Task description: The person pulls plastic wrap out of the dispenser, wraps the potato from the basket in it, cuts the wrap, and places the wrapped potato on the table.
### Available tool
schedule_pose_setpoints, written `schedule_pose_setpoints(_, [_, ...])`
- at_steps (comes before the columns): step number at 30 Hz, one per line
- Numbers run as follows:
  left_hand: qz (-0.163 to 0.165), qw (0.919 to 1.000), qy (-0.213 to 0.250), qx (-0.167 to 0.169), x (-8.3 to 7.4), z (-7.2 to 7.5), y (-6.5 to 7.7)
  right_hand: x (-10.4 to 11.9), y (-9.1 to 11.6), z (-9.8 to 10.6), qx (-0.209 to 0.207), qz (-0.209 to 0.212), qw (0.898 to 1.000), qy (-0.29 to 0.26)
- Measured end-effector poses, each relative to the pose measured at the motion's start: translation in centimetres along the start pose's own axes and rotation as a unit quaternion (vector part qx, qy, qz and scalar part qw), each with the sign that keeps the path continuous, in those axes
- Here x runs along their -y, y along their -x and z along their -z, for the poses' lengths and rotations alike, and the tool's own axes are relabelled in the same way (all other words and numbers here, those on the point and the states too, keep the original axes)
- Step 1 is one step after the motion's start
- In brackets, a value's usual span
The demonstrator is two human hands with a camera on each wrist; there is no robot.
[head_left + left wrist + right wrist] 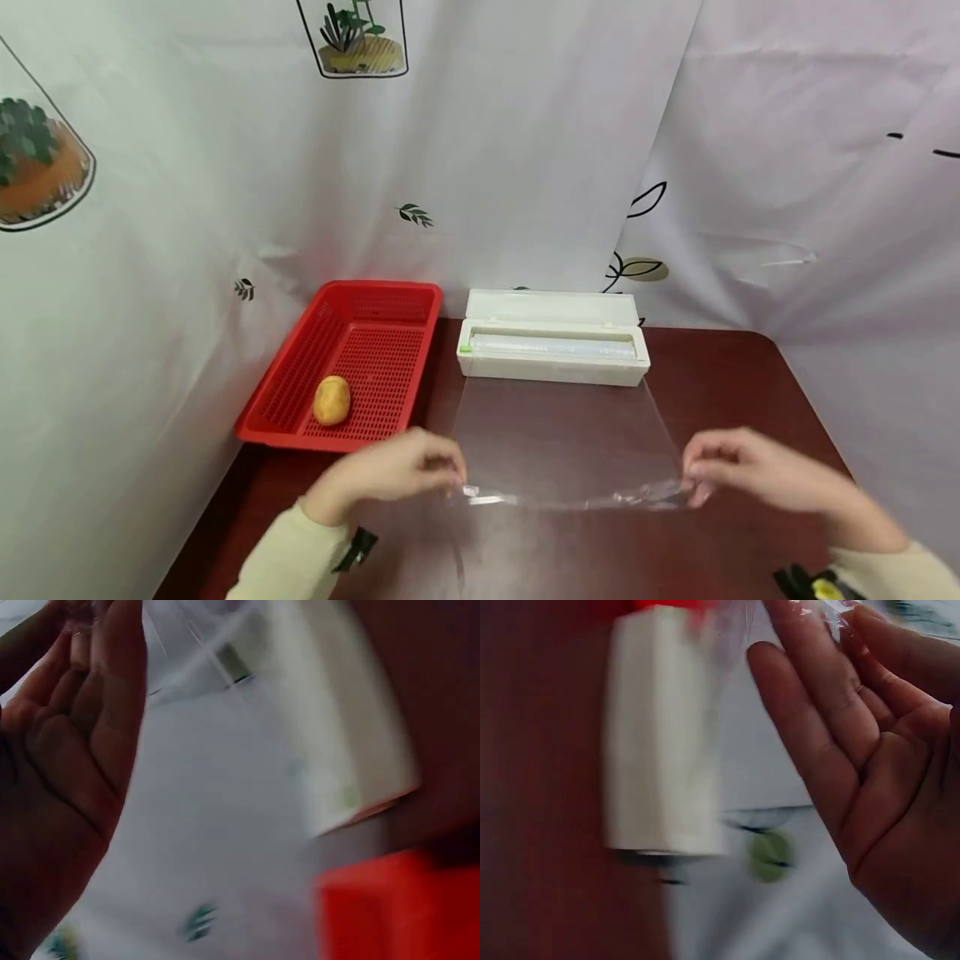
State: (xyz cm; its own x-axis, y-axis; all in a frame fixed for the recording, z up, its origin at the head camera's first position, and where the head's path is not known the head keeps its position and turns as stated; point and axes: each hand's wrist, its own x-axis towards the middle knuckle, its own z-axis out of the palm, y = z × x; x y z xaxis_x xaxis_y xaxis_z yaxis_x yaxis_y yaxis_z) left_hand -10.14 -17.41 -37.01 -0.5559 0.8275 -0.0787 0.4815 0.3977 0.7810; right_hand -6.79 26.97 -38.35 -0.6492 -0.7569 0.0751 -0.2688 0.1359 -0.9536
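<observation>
Well, left hand [397, 467]: I pinch the left end of the clear film's near edge between thumb and fingertips.
Right hand [761, 471]: I pinch the other end of that edge, thumb against fingertips; the wrist view shows my outer fingers reaching out straighter beside the pinch.
Clear film [562, 442]: stretched between my two grips and running away from me; the near edge is gathered and glinting, dipping slightly between my hands.
White box [551, 369]: beyond my grips, ahead of the gap between them — its lid [551, 309] stands raised at the back, and the film comes down over its front.
Roll [551, 346]: lying lengthwise inside the box, with a green tab [465, 349] by its left end.
Red basket [382, 286]: beyond my left grip and to its left, its near rim just behind that hand.
Yellow potato [332, 400]: in the basket's near part, left of my left grip and farther off.
Table [723, 375]: dark red-brown, under the film and both hands.
Backdrop [540, 167]: white cloth with printed plants, past the box — creased on my right.
Sleeves [296, 554]: pale, behind each grip.
</observation>
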Motion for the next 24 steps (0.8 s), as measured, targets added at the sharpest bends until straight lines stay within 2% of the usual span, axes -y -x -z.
schedule_pose_setpoints(2, [0.055,0.9980,-0.002,0.032,2.0,-2.9,-0.4,-3.1,0.2,-2.2,0.006,-0.040,0.999,-0.022])
schedule_pose_setpoints(4, [0.087,0.9951,-0.026,0.040,3.7,-5.7,-0.9,-5.9,0.3,-4.6,-0.020,-0.077,0.997,0.000])
schedule_pose_setpoints(6, [0.097,0.9925,-0.068,0.030,5.2,-7.9,-1.3,-8.1,0.4,-7.0,-0.057,-0.108,0.991,0.060])
schedule_pose_setpoints(8, [0.095,0.9881,-0.121,0.006,6.2,-9.5,-1.4,-9.6,0.4,-9.0,-0.109,-0.120,0.976,0.142])
schedule_pose_setpoints(10, [0.093,0.9831,-0.156,-0.019,6.8,-10.4,-1.5,-10.6,0.3,-10.6,-0.173,-0.116,0.950,0.233])
schedule_pose_setpoints(13, [0.101,0.9785,-0.176,-0.036,7.2,-11.0,-1.4,-11.2,0.3,-12.1,-0.258,-0.098,0.894,0.354])
schedule_pose_setpoints(15, [0.106,0.9761,-0.186,-0.034,7.3,-11.2,-1.3,-11.3,0.3,-12.6,-0.289,-0.084,0.858,0.416])
schedule_pose_setpoints(16, [0.107,0.9746,-0.194,-0.031,7.3,-11.4,-1.2,-11.3,0.3,-12.9,-0.295,-0.077,0.844,0.441])
schedule_pose_setpoints(18, [0.109,0.9702,-0.215,-0.026,7.4,-11.6,-1.2,-11.2,0.4,-13.2,-0.293,-0.069,0.829,0.472])
schedule_pose_setpoints(19, [0.110,0.9665,-0.231,-0.027,7.4,-11.7,-1.1,-11.2,0.6,-13.3,-0.292,-0.070,0.823,0.481])
schedule_pose_setpoints(20, [0.110,0.9632,-0.244,-0.029,7.3,-11.8,-1.1,-11.2,0.7,-13.4,-0.290,-0.071,0.823,0.484])
schedule_pose_setpoints(21, [0.111,0.9605,-0.253,-0.031,7.3,-11.8,-1.0,-11.1,0.9,-13.5,-0.286,-0.075,0.827,0.479])
schedule_pose_setpoints(24, [0.107,0.9519,-0.285,-0.037,7.1,-11.9,-0.9,-11.1,1.8,-13.5,-0.255,-0.096,0.857,0.438])
